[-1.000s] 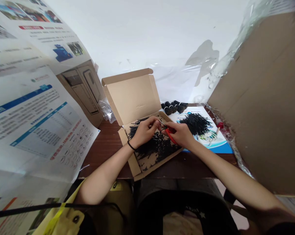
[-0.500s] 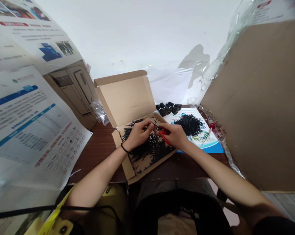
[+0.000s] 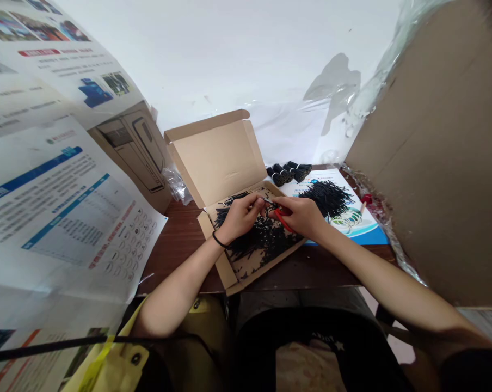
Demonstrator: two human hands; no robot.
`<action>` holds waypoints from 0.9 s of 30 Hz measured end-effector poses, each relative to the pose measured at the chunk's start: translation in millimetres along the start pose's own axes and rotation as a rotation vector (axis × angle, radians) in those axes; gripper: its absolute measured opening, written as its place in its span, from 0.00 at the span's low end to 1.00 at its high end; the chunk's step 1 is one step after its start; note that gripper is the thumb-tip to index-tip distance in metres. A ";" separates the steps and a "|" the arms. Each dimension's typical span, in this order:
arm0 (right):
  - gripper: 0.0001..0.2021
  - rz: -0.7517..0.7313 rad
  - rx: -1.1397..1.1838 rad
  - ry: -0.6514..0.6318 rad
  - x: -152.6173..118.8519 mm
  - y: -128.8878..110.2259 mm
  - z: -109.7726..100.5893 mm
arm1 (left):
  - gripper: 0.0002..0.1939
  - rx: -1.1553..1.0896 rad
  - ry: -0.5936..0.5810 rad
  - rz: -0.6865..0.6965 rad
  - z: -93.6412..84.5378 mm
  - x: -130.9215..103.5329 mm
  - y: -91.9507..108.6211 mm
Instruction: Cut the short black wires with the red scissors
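Note:
My right hand (image 3: 302,214) is wrapped round red-handled scissors (image 3: 284,220). Their blades point left, close to the fingertips of my left hand (image 3: 243,216). Thumb and forefinger of that left hand are pinched together; whatever lies between them is too small to make out. Both hands are above an open cardboard box (image 3: 234,283). Inside it lie a heap of thin black sticks or tubes (image 3: 246,242) and many short black cut bits (image 3: 275,239). To the right of my right hand, a loose pile of similar black pieces (image 3: 326,198) rests on a printed sheet.
Several tied black bundles (image 3: 289,172) sit behind the box. Pale rubber bands (image 3: 348,220) and a red-topped object (image 3: 366,199) lie on the blue-white sheet (image 3: 364,235). A printed poster (image 3: 78,212) stands at left, a cardboard panel (image 3: 437,163) at right.
The view has shifted slightly, so everything sits a little further right and higher. Both hands stay together over the box, and the scissors remain in my right hand.

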State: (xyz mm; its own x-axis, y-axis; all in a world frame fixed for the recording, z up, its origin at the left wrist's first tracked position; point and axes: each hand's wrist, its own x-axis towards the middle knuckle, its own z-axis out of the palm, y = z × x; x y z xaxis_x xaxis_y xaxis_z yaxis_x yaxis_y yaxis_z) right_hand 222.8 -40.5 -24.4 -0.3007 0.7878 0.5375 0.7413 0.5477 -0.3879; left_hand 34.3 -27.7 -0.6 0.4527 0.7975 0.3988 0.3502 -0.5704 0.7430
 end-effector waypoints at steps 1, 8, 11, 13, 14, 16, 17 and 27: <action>0.19 -0.003 0.002 0.002 -0.1 0.1 0.3 | 0.16 -0.004 -0.006 0.002 0.3 -0.2 -0.3; 0.19 0.024 -0.013 -0.035 0.1 3.0 -0.8 | 0.17 -0.018 -0.024 0.016 3.8 -1.2 -5.5; 0.18 0.037 0.006 -0.032 0.6 4.2 -0.7 | 0.18 -0.032 -0.034 0.020 5.3 -0.4 -7.4; 0.17 0.033 0.026 -0.006 0.8 3.6 -1.1 | 0.19 -0.058 -0.035 0.028 5.7 0.5 -7.8; 0.17 0.029 0.045 0.008 0.8 2.7 -1.7 | 0.19 -0.079 -0.037 0.033 5.7 0.9 -7.9; 0.17 0.021 0.098 0.039 1.1 0.3 -4.0 | 0.19 -0.135 -0.047 0.035 5.6 1.5 -8.6; 0.18 0.018 0.119 0.058 1.3 -0.7 -5.3 | 0.18 -0.160 -0.053 0.031 5.6 1.7 -9.3; 0.17 0.037 0.062 0.084 2.1 4.7 -2.7 | 0.15 -0.207 -0.008 0.038 7.9 2.4 -15.8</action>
State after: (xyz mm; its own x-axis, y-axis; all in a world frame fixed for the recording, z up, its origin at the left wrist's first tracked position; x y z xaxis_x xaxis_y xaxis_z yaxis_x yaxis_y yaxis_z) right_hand 227.3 -37.0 -23.1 -0.2205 0.7830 0.5816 0.7120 0.5368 -0.4527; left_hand 36.3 -18.4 -15.6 0.4695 0.7740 0.4249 0.1570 -0.5468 0.8224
